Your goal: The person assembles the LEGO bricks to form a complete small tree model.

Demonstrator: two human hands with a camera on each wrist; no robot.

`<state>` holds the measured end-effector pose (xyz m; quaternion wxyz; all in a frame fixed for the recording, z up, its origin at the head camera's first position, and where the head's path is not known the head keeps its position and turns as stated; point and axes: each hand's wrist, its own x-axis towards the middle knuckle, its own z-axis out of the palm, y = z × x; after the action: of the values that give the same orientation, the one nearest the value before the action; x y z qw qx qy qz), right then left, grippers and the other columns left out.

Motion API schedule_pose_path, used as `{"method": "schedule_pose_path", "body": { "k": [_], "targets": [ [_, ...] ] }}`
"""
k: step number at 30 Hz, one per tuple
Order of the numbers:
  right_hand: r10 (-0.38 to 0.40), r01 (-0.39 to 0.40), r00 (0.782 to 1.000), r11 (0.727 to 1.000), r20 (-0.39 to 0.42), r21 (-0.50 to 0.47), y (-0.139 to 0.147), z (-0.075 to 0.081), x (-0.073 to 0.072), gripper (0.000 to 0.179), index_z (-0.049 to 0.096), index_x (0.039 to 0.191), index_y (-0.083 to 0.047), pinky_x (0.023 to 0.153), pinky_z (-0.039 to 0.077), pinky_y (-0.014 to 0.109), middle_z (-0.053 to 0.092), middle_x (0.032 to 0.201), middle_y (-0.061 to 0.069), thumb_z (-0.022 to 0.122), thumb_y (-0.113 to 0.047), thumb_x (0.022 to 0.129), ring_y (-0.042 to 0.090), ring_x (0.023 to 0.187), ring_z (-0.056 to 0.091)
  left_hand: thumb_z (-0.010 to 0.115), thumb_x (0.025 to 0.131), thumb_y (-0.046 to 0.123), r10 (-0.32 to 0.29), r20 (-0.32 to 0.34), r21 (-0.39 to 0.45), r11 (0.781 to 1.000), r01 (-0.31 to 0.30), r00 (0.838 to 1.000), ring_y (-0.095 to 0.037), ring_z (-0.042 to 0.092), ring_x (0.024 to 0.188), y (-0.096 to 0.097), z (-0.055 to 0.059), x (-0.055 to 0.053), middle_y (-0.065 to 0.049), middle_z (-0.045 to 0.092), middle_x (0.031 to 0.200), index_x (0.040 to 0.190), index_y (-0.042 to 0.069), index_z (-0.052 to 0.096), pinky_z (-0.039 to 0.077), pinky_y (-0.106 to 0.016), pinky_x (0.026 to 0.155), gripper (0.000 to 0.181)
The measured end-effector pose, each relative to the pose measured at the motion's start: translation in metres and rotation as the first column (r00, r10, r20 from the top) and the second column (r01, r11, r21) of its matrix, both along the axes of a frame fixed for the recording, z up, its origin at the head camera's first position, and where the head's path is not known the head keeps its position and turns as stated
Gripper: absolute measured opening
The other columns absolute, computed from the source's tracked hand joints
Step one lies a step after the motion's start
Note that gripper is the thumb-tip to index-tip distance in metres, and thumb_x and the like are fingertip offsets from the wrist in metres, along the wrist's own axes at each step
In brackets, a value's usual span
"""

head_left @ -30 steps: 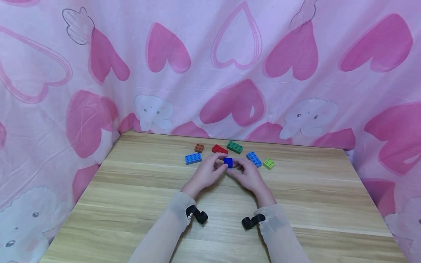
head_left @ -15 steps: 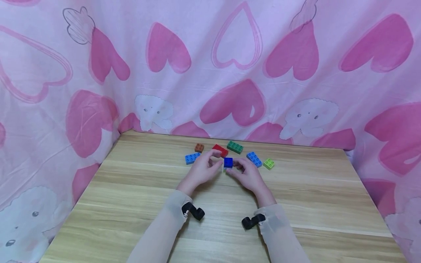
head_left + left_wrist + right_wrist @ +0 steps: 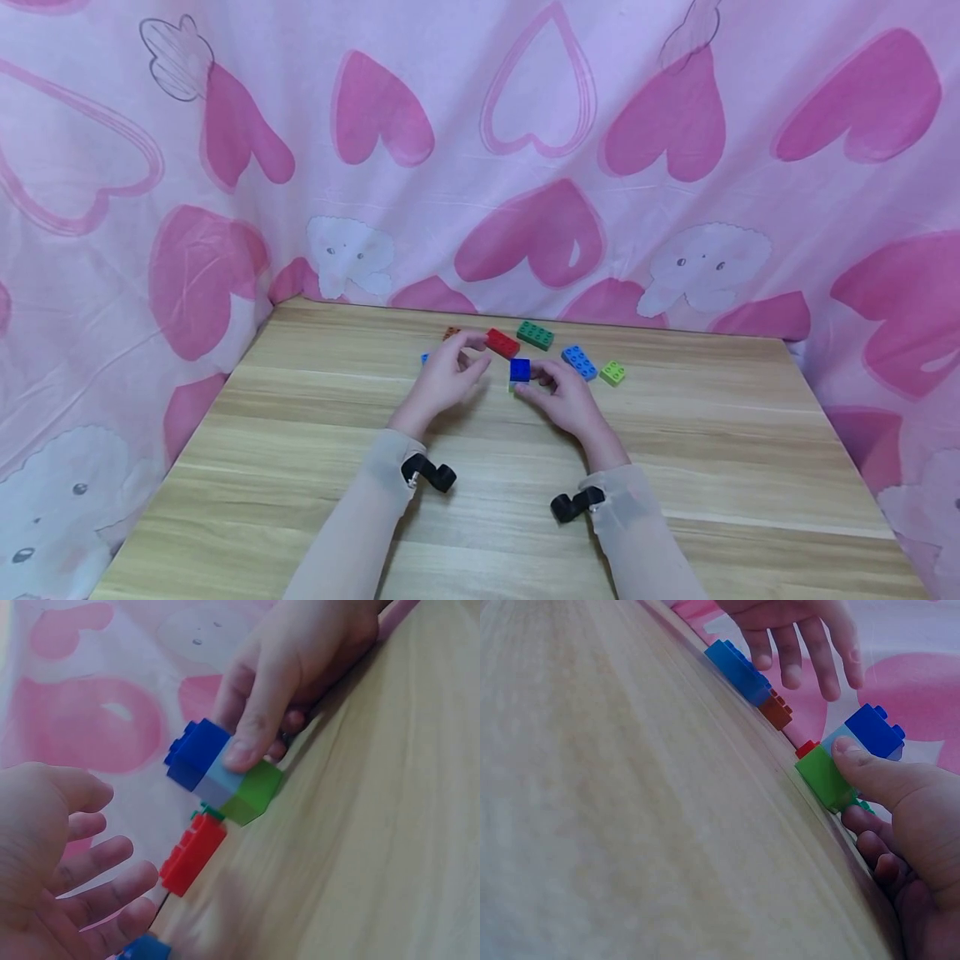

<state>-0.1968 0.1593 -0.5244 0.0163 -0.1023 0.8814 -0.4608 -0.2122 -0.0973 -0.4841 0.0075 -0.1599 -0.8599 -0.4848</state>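
Observation:
A small stack of toy building bricks [image 3: 520, 370] stands upright near the middle of the table, dark blue on top, pale blue in the middle, lime green [image 3: 255, 793] at the bottom. My right hand [image 3: 564, 393] pinches it from the right, with the thumb on the pale blue brick [image 3: 839, 741]. Whether the stack touches the wood is hard to tell. To its left, apart from it, my left hand [image 3: 438, 382] holds nothing, its fingers spread and loosely bent. That hand partly covers a brown brick [image 3: 452, 332] and a blue brick [image 3: 424, 359] in the head view.
Behind the stack lie a red brick [image 3: 502, 343] and a dark green brick [image 3: 536, 335]. Right of them are a blue brick [image 3: 579, 363] and a lime brick [image 3: 612, 373]. A pink heart-patterned curtain [image 3: 450, 208] hangs along the far edge of the wooden table [image 3: 712, 467].
My left hand has let go of the stack and moved left, away from it, uncovering the red brick and covering the left blue and brown ones. My right hand stays on the stack.

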Motion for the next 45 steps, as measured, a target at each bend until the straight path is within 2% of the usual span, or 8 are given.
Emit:
{"method": "schedule_pose_path", "body": {
  "k": [9,14,18,21,25,33,38,45],
  "targets": [
    [0.004,-0.003,1.0,1.0,-0.017,0.008,-0.001,0.0,0.0,0.047,0.074,0.135,-0.014,0.099,0.053,0.046,0.07,0.117,0.004,0.085,-0.039,0.098,0.026,0.109,0.061,0.07,0.109,0.022,0.029,0.015,0.008,1.0,-0.029,0.999,-0.028,0.068,0.108,-0.019,0.004,-0.006,-0.01,0.073,0.131,0.146,0.009,0.064,0.058,-0.05,0.099,0.04],
    [0.01,-0.01,1.0,1.0,-0.023,-0.002,-0.001,-0.001,0.0,0.046,0.074,0.134,-0.013,0.099,0.052,0.046,0.069,0.116,0.004,0.085,-0.039,0.098,0.026,0.108,0.061,0.069,0.109,0.02,0.043,0.026,0.027,0.999,-0.044,0.999,-0.028,0.069,0.105,-0.03,0.007,-0.009,-0.014,0.072,0.133,0.146,0.004,0.064,0.058,-0.048,0.094,0.04],
    [0.011,-0.011,1.0,1.0,-0.02,-0.007,-0.001,0.0,-0.001,0.046,0.074,0.135,-0.013,0.099,0.052,0.046,0.069,0.117,0.005,0.085,-0.038,0.098,0.026,0.109,0.061,0.068,0.11,0.025,0.073,0.061,0.04,0.996,-0.076,0.995,-0.028,0.068,0.108,-0.041,0.009,-0.009,-0.01,0.07,0.135,0.146,0.009,0.064,0.06,-0.046,0.087,0.04],
    [0.01,-0.01,1.0,1.0,-0.017,-0.006,-0.001,0.0,0.0,0.047,0.073,0.136,-0.013,0.099,0.052,0.046,0.069,0.117,0.004,0.084,-0.039,0.098,0.026,0.109,0.061,0.068,0.11,0.03,0.101,0.087,0.036,0.994,-0.105,0.991,-0.028,0.067,0.112,-0.051,0.011,-0.009,-0.006,0.069,0.138,0.147,0.014,0.063,0.06,-0.046,0.087,0.042],
    [0.012,-0.012,1.0,1.0,-0.02,-0.009,-0.001,0.0,0.0,0.046,0.073,0.135,-0.013,0.099,0.052,0.046,0.069,0.116,0.004,0.085,-0.038,0.098,0.026,0.108,0.061,0.068,0.109,0.03,0.132,0.081,0.034,0.99,-0.135,0.988,-0.03,0.068,0.112,-0.063,0.011,-0.01,-0.008,0.068,0.14,0.147,0.016,0.063,0.059,-0.049,0.092,0.04],
    [0.012,-0.012,1.0,1.0,-0.025,-0.008,-0.001,-0.001,0.0,0.047,0.073,0.135,-0.012,0.098,0.052,0.046,0.069,0.116,0.005,0.085,-0.038,0.098,0.026,0.108,0.061,0.073,0.107,0.023,0.152,0.044,0.008,0.988,-0.153,0.987,-0.035,0.069,0.116,-0.077,0.003,-0.014,-0.017,0.066,0.143,0.149,0.007,0.06,0.059,-0.054,0.099,0.047],
    [0.009,-0.009,1.0,1.0,-0.02,-0.005,0.0,0.0,0.0,0.048,0.073,0.136,-0.013,0.098,0.052,0.046,0.069,0.117,0.004,0.084,-0.04,0.098,0.026,0.108,0.061,0.077,0.104,0.021,0.139,0.072,-0.016,0.99,-0.138,0.988,-0.035,0.067,0.12,-0.08,-0.005,-0.016,-0.013,0.065,0.145,0.15,0.006,0.059,0.056,-0.054,0.104,0.051],
    [0.012,-0.012,1.0,1.0,-0.019,-0.001,-0.001,0.0,0.0,0.048,0.073,0.136,-0.013,0.098,0.052,0.046,0.069,0.117,0.004,0.085,-0.04,0.098,0.026,0.108,0.061,0.08,0.101,0.017,0.095,0.09,-0.019,0.995,-0.094,0.991,-0.038,0.065,0.129,-0.079,-0.014,-0.018,-0.016,0.065,0.148,0.15,0.006,0.061,0.051,-0.055,0.111,0.054]
  ]
}}
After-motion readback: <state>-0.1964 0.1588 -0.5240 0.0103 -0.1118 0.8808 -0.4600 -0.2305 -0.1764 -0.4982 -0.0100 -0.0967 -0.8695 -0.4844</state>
